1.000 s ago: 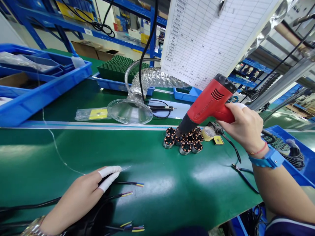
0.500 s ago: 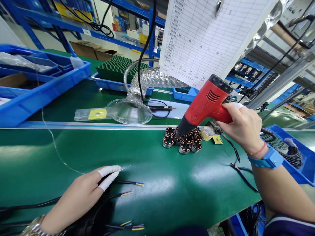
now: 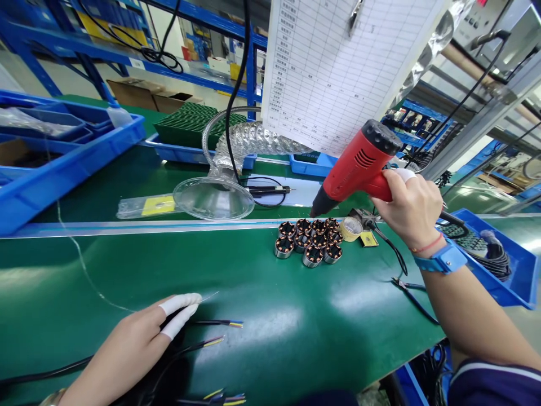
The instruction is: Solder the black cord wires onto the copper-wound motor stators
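My right hand (image 3: pixel 408 206) is wrapped round the handle of a red heat gun (image 3: pixel 353 166), whose black nozzle points down just above the back of a cluster of motor stators (image 3: pixel 313 248) with copper windings. My left hand (image 3: pixel 156 327), with white finger cots, pinches a thin silvery solder wire (image 3: pixel 210 296) between thumb and forefinger. The wire's tip sticks out to the right, and its length trails back to the left. Under and beside this hand lie black cables (image 3: pixel 211 322) with stripped ends showing coloured wires.
A roll of tape (image 3: pixel 350 228) and cutting pliers (image 3: pixel 408 287) lie right of the stators. Behind stand a clear fume hood (image 3: pixel 213 198), a soldering iron (image 3: pixel 270 190) and a hanging paper form (image 3: pixel 329 73). Blue bins (image 3: pixel 84 160) flank the green bench.
The heat gun's nozzle has lifted off the stators and shifted towards their back edge. My left hand keeps its pinch on the solder wire. The whole view has shifted slightly.
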`<state>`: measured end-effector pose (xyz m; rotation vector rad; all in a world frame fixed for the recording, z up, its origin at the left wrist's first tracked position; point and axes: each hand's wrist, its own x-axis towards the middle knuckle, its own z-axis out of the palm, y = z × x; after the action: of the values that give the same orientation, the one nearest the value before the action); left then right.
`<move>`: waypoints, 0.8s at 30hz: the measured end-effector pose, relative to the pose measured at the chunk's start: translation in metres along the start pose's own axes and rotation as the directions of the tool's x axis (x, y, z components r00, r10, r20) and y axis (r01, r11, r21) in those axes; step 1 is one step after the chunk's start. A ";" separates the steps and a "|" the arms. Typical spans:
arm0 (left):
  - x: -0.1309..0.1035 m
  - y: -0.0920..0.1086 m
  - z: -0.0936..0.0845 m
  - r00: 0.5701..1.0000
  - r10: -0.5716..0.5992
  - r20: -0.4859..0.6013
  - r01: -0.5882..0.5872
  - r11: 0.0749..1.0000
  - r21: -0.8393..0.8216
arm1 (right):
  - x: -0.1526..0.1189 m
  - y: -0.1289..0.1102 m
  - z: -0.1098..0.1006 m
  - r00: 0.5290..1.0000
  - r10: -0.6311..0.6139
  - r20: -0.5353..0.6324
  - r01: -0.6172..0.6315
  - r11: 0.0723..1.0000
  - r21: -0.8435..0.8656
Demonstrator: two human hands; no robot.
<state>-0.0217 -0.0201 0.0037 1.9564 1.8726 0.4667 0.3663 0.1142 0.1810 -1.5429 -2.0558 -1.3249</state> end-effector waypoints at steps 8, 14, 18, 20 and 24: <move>0.001 -0.001 0.000 1.000 -0.001 -0.005 0.001 1.000 0.001 | -0.014 0.019 -0.017 0.997 0.017 0.078 -0.020 0.999 0.032; 0.001 -0.004 0.002 1.000 -0.022 -0.021 0.022 1.000 0.017 | -0.028 0.042 -0.037 0.994 0.028 0.108 -0.023 0.999 -0.042; 0.002 0.001 0.000 1.000 -0.013 -0.026 0.014 0.999 0.032 | -0.036 0.058 -0.042 0.994 0.050 0.093 -0.036 0.989 -0.146; 0.001 0.003 -0.001 1.000 -0.014 -0.023 0.015 0.999 0.033 | -0.038 0.064 -0.043 0.992 0.046 0.122 -0.025 0.985 -0.172; 0.001 0.002 0.000 0.999 -0.019 -0.031 0.020 1.000 0.025 | -0.040 0.066 -0.038 0.978 0.020 0.207 0.015 0.986 -0.168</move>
<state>-0.0205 -0.0188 0.0047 1.9561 1.9233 0.4727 0.4274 0.0612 0.2093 -1.8272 -2.1070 -1.4224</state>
